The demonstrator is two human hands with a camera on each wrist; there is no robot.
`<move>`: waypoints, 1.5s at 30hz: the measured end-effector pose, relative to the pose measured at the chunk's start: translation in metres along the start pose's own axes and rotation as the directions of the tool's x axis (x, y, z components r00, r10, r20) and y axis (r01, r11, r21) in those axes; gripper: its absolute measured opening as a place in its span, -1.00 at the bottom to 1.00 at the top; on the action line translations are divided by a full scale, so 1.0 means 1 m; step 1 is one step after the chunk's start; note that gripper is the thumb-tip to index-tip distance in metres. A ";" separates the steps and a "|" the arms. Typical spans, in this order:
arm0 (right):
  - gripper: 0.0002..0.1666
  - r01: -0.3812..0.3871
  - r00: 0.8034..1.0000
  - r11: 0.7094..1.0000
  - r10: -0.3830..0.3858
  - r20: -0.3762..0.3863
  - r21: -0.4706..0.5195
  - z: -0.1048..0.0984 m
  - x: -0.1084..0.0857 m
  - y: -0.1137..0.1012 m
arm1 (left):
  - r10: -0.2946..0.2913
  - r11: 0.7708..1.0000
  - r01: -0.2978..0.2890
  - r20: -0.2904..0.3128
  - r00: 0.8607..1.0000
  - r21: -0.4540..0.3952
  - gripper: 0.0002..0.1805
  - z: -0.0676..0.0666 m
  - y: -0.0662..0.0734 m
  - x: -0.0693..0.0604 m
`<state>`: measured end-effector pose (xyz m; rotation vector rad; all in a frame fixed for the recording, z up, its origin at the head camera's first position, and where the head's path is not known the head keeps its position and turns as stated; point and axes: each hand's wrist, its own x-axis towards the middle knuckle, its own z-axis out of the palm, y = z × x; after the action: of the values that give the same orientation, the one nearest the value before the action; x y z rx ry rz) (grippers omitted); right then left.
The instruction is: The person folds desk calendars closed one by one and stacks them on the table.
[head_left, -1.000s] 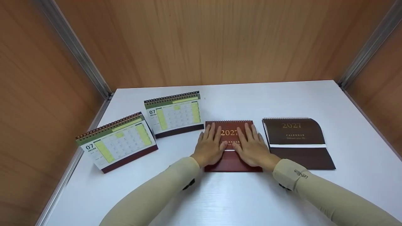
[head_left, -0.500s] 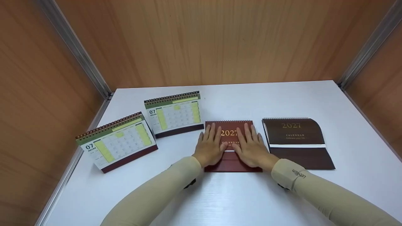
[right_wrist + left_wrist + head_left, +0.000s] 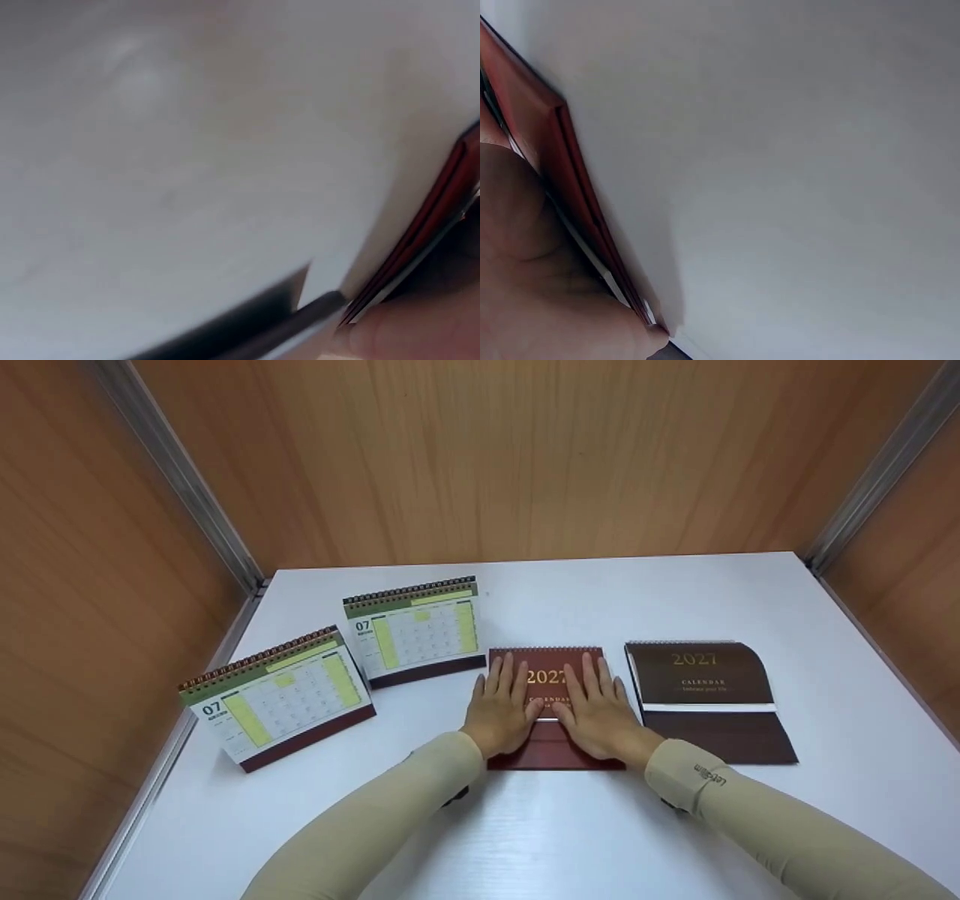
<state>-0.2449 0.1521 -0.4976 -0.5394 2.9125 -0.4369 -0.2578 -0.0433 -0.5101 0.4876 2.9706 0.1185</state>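
A red 2027 desk calendar lies flat on the white table, its spiral binding at the far edge. My left hand rests on its left half, fingers straight and pointing away from me. On the right half lies my right hand, palm down with fingers spread. The thumbs point toward each other over the cover, and part of the gold lettering is hidden. In the left wrist view, the red calendar's folded edge runs beside the left palm. The right wrist view shows its red edge next to the right hand.
To the right lies a dark brown 2027 calendar, its cover curling at one corner. Two desk calendars stand upright at the left, a front one and a rear one, both showing month 07. Wooden panels enclose the table.
Both hands stay on the red calendar with no clear movement over it. The whole view shifts very slightly, and the forearms move a little.
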 end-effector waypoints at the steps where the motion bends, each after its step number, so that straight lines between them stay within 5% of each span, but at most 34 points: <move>1: -0.13 -0.002 1.000 1.000 0.002 0.003 -0.003 0.000 0.000 0.000 | -0.003 1.000 0.003 0.002 1.000 0.006 -0.18 0.000 0.000 0.000; 17: -0.11 -0.014 0.998 0.999 0.017 0.054 -0.044 0.002 0.007 0.004 | -0.028 0.999 0.025 0.079 0.996 0.037 -0.19 -0.011 0.003 -0.002; 28: -0.13 -0.026 0.998 0.999 0.028 0.050 -0.044 -0.005 0.002 -0.001 | -0.013 1.000 0.013 0.059 0.998 0.000 -0.19 -0.009 0.002 -0.001; 45: -0.11 -0.019 0.995 0.999 0.022 0.099 -0.031 -0.015 0.001 -0.002 | -0.003 1.000 0.002 0.119 0.993 0.004 -0.17 -0.022 0.001 -0.003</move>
<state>-0.2484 0.1534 -0.4828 -0.5187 2.8307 -0.3543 -0.2579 -0.0441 -0.4876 0.4740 2.8552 0.0799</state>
